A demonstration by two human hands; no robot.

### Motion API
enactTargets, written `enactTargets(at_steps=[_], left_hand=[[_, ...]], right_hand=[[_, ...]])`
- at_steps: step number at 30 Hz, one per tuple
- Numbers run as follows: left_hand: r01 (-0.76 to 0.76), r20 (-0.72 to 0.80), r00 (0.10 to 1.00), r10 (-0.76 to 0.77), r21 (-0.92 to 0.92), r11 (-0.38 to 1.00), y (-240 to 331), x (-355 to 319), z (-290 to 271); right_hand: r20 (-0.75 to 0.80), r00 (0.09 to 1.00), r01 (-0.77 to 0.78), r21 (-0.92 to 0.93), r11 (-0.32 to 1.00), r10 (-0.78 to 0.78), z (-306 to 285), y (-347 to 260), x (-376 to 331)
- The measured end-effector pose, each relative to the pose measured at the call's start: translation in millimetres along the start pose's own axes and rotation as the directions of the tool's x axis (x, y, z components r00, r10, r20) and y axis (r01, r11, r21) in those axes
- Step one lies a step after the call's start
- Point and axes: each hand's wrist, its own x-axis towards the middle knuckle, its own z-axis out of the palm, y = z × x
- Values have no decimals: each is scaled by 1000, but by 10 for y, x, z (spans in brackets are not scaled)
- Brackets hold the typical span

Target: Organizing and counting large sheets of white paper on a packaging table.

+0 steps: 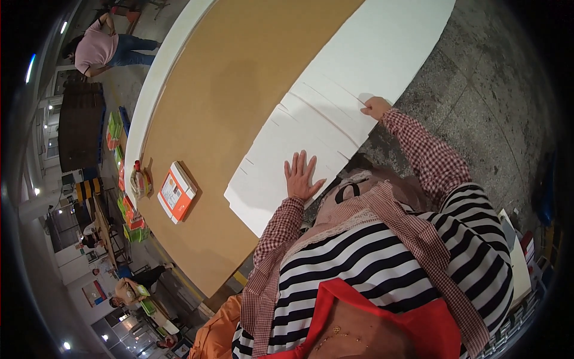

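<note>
A long white foam sheet (311, 119), cut into several parallel strips, lies on a wide brown table (227, 107). My left hand (301, 176) rests flat on the near strips with its fingers spread. My right hand (375, 107) is at the sheet's right edge, fingers curled on the end of one strip. Both sleeves are red-and-white checked.
An orange and white box (176, 191) lies on the table to the left. A bottle and green packages (139, 179) sit at the table's far edge. White foam edging (156, 78) runs along that side. A person in pink (101, 48) bends at top left. Grey stone floor (478, 90) on the right.
</note>
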Motion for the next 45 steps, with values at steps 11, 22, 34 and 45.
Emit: enactTargets(at_steps=[11,22,34,45], left_hand=[[-25,-24,999,25,10,1000,-17,-19,58],[-21,-20,1000,22,26,999,-22,-36,44],[-17,-13,1000,17,-20,1000,-2,-2,21],[-11,20,1000,11,7,1000,-50,-25,88]], right_hand=[[-193,978,55,-118,992,-77,149,-27,-165],[-394,916,-6,172,985,74,168,-63,-432],[-147,966,198,-109,974,-213,166,60,8],[-38,999,16,-208,978,-25,192,-87,-54]])
